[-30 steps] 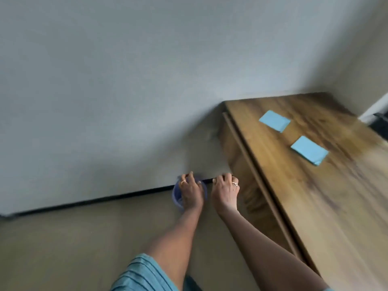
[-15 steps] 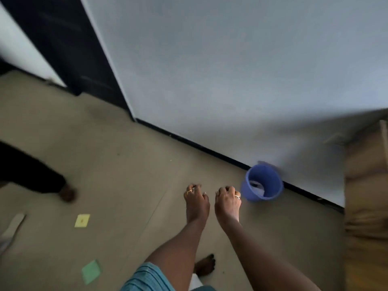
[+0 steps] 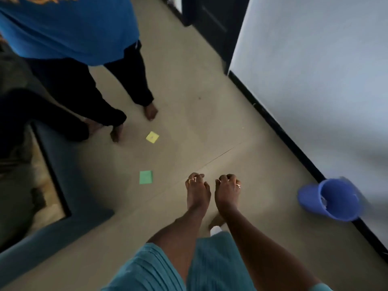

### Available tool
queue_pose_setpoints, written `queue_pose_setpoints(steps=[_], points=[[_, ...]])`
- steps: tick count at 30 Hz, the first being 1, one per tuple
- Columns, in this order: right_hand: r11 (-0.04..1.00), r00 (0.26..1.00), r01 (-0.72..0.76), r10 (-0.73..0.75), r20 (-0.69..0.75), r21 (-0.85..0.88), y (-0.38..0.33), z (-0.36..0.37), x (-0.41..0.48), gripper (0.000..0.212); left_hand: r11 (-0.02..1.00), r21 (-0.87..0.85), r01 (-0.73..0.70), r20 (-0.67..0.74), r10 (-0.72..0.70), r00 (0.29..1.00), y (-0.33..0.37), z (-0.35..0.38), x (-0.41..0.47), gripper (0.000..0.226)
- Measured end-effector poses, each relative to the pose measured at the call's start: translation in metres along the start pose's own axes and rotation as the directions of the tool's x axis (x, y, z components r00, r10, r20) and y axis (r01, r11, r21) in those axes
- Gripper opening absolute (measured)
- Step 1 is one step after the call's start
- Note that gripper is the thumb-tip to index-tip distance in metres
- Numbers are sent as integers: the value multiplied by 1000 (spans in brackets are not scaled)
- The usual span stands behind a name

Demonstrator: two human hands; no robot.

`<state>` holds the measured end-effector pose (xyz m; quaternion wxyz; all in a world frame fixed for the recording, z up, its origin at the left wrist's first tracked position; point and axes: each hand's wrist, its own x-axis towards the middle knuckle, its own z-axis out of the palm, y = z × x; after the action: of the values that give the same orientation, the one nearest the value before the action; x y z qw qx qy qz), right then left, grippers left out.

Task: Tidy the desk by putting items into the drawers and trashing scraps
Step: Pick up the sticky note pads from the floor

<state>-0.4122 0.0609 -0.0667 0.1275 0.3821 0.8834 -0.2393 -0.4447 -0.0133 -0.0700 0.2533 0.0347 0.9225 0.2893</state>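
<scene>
Left hand (image 3: 197, 192) and right hand (image 3: 227, 192) are empty, loosely curled. Bucket (image 3: 308, 199) looks like it's got scraps in, but a green note (image 3: 146, 177) and yellow note (image 3: 152, 137) lie on the floor, so not done imo.

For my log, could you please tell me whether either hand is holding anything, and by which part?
Nothing is held: left hand and right hand both hover with loosely curled, empty fingers.

A room in a home: beige tiled floor (image 3: 210, 122), pale painted wall (image 3: 315, 80) with black skirting (image 3: 283, 131), a dark door (image 3: 210, 24), a blue-bordered rug (image 3: 52, 175) at the left, a barefoot person (image 3: 150, 111) standing, a blue plastic bucket (image 3: 310, 198) beside the skirting
</scene>
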Motion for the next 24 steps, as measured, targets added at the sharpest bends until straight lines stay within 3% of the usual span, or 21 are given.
queue_pose_setpoints(steps=[12, 20, 24], points=[[973, 972, 204, -188, 141, -107, -43, 34, 64, 31, 968, -107, 227, -60, -234, 970, -26, -3, 65, 36], [891, 887, 411, -341, 311, -195, -64, 73, 173, 30, 832, -312, 460, -98, -509, 855, -43, 39, 150, 36], [821, 814, 531, -424, 396, -212, -81, 127, 224, 31, 773, -348, 530, -128, -599, 790, -83, 64, 198, 36]])
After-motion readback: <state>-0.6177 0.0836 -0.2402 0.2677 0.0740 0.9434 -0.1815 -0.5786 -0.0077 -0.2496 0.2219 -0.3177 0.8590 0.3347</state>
